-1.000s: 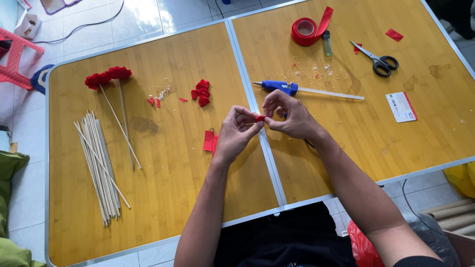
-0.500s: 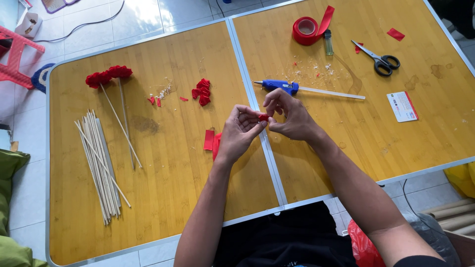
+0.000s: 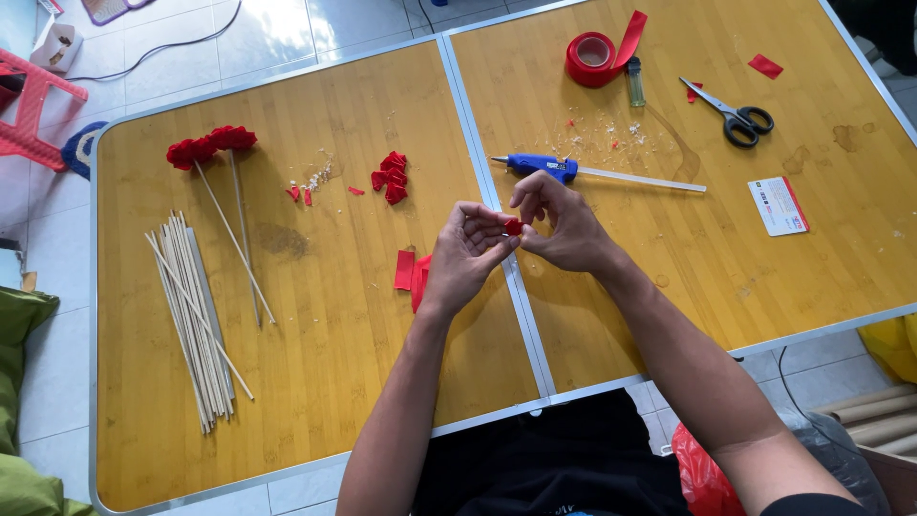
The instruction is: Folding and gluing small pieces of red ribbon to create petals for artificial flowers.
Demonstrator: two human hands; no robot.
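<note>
A small red ribbon piece (image 3: 514, 227) sits pinched between both hands, held above the table's (image 3: 315, 382) middle seam, near the person. The left hand (image 3: 468, 253) has it clenched between thumb and forefinger from the left; the right hand (image 3: 564, 225) closes on it from the right, its fingers curled over the top. Both grips hold the same piece, so neither is released.

Just left of the left hand, flat red ribbon cuts (image 3: 411, 272) lie on the table. Farther off, a cluster of folded red petals (image 3: 390, 177) rests with a few scraps beside it. Just beyond the right hand lies a blue glue gun (image 3: 544, 166), its stick pointing right. At the far edge are a red ribbon roll (image 3: 597, 53), a lighter (image 3: 635, 84) and scissors (image 3: 734, 115); a card (image 3: 778, 205) lies to the right. At far left, two finished ribbon roses (image 3: 210, 148) lie on their sticks, with a bundle of bare sticks (image 3: 191, 315) nearer.

The piece is tiny and likely slick, so the fold could spring open if either pinch eases, or it could slip and drop onto the seam. The glue gun lies close to the right hand; whether its tip is hot cannot be told, but a careless reach could brush it. A forearm swept left could scatter the ribbon cuts.
</note>
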